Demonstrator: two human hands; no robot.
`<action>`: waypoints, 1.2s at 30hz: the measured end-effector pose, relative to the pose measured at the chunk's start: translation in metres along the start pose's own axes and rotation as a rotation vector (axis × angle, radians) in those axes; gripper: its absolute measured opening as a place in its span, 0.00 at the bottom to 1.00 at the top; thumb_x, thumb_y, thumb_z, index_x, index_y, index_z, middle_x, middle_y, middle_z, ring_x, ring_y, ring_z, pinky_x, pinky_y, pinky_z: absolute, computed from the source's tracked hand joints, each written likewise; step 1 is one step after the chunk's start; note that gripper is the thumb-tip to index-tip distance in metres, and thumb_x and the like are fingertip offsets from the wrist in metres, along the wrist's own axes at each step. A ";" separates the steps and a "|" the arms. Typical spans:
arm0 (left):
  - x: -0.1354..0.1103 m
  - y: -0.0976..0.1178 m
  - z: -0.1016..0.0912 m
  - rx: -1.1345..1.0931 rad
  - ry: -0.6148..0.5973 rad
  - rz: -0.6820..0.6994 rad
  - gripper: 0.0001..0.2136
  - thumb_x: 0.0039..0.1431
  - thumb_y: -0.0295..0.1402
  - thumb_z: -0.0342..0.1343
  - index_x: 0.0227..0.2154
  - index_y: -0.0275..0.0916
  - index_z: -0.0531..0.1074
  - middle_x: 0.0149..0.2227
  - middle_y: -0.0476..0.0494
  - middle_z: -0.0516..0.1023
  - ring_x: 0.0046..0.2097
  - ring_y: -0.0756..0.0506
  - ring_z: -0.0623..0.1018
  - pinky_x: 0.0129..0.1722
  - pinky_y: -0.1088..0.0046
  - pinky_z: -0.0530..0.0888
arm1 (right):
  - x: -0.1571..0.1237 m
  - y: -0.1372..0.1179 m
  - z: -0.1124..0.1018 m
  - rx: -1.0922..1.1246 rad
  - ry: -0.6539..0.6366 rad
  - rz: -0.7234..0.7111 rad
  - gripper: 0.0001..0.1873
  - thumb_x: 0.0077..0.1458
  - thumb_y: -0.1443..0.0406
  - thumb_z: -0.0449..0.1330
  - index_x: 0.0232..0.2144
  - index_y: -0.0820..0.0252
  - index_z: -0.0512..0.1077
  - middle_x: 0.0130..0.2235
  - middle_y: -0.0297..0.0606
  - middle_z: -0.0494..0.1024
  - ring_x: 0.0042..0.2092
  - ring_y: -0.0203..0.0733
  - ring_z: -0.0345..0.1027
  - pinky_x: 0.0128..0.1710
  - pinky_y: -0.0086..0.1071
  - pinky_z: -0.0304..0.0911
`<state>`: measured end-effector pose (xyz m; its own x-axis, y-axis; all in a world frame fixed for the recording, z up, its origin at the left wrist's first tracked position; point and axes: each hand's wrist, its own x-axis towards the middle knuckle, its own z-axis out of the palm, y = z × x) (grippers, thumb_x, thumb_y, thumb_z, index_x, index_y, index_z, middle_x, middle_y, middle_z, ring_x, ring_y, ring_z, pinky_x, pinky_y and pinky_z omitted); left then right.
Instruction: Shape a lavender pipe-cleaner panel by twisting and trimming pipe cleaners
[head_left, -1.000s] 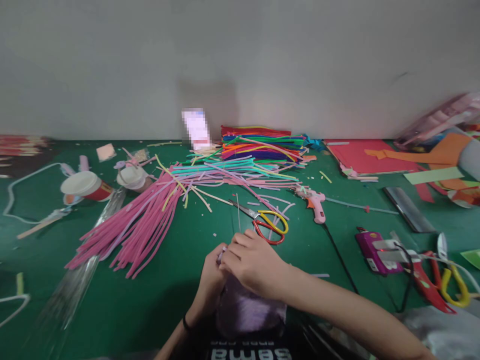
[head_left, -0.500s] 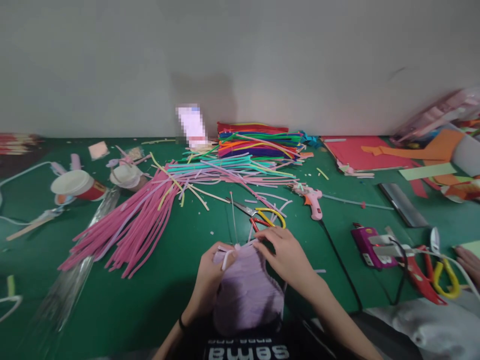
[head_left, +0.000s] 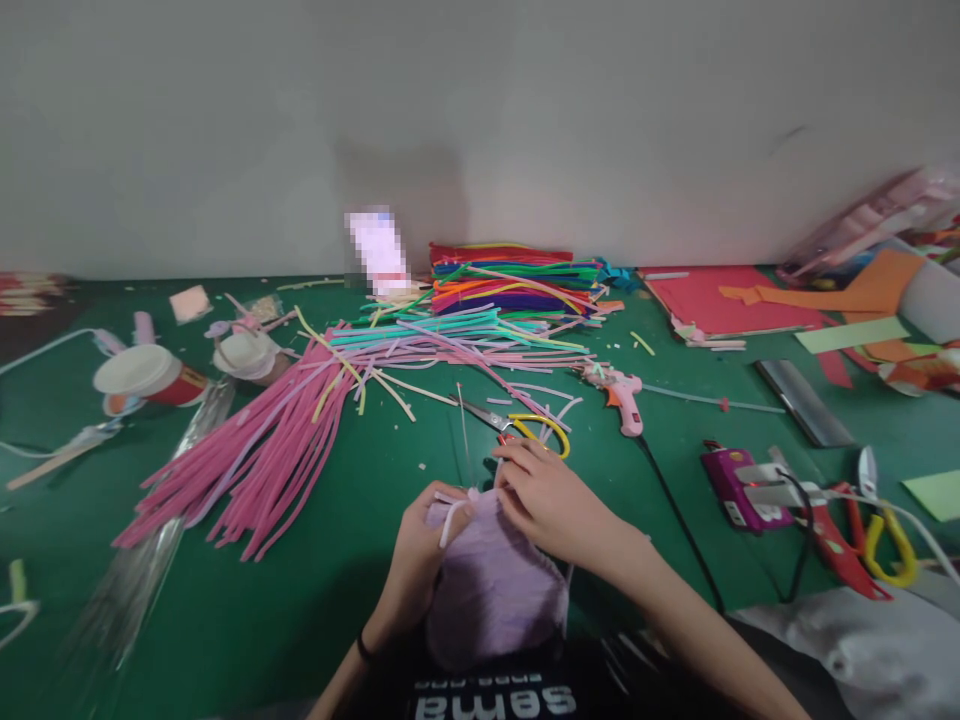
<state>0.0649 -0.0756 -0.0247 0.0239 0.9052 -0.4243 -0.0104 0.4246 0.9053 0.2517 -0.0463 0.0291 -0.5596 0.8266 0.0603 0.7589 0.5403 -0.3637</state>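
A lilac panel [head_left: 499, 590] of fuzzy pipe cleaners laid side by side is held upright near my body. My left hand [head_left: 421, 540] grips its upper left corner between thumb and fingers, where short pipe cleaner ends stick out. At the top edge my right hand [head_left: 540, 495] is closed, fingertips pinched on a lilac strand; the exact contact is partly hidden. A thin wire [head_left: 463, 435] with a reddish tip rises from the top of the panel. Just beyond my right hand lie scissors [head_left: 546, 430] with yellow and red handles, partly covered by it.
Pink pipe cleaners [head_left: 262, 450] spread across the left side, near lidded cups [head_left: 142, 372]. Multicoloured bundles [head_left: 510, 280] lie against the wall beside a blurred, phone-like screen [head_left: 379, 250]. On the right are a pink glue gun [head_left: 622, 400], a purple power strip [head_left: 739, 490] and yellow-red scissors [head_left: 889, 550].
My right hand has moved left along the panel's top edge, its fingers closing inward. The left hand keeps its grip. Another person's hand at the right edge has gone out of view.
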 end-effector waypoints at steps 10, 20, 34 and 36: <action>-0.001 0.002 0.001 0.099 0.028 0.062 0.10 0.49 0.38 0.62 0.28 0.37 0.71 0.28 0.50 0.73 0.30 0.49 0.70 0.31 0.77 0.66 | -0.004 -0.011 0.018 0.060 0.185 -0.050 0.07 0.62 0.66 0.53 0.36 0.63 0.71 0.42 0.45 0.76 0.52 0.49 0.64 0.51 0.45 0.62; -0.007 0.003 0.004 0.152 0.063 0.112 0.11 0.52 0.38 0.61 0.36 0.37 0.71 0.34 0.46 0.76 0.37 0.45 0.76 0.39 0.71 0.72 | -0.026 -0.022 0.044 0.144 0.438 -0.077 0.04 0.60 0.69 0.55 0.36 0.62 0.71 0.38 0.42 0.79 0.42 0.41 0.72 0.44 0.36 0.64; 0.004 -0.014 -0.032 0.923 0.115 0.886 0.07 0.59 0.27 0.54 0.38 0.40 0.76 0.44 0.43 0.80 0.51 0.43 0.75 0.54 0.63 0.71 | -0.020 -0.003 0.056 0.421 0.228 0.304 0.11 0.65 0.62 0.51 0.35 0.58 0.71 0.34 0.36 0.79 0.37 0.40 0.71 0.40 0.33 0.63; 0.005 -0.012 -0.030 0.978 0.048 0.933 0.09 0.60 0.26 0.53 0.40 0.39 0.75 0.46 0.41 0.79 0.53 0.42 0.75 0.54 0.63 0.70 | -0.018 -0.004 0.060 0.392 0.259 0.333 0.11 0.65 0.62 0.49 0.34 0.59 0.69 0.33 0.36 0.78 0.36 0.40 0.71 0.38 0.32 0.62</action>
<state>0.0355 -0.0756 -0.0379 0.3638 0.8553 0.3689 0.7068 -0.5114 0.4888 0.2387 -0.0733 -0.0262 -0.1739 0.9805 0.0911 0.6727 0.1858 -0.7162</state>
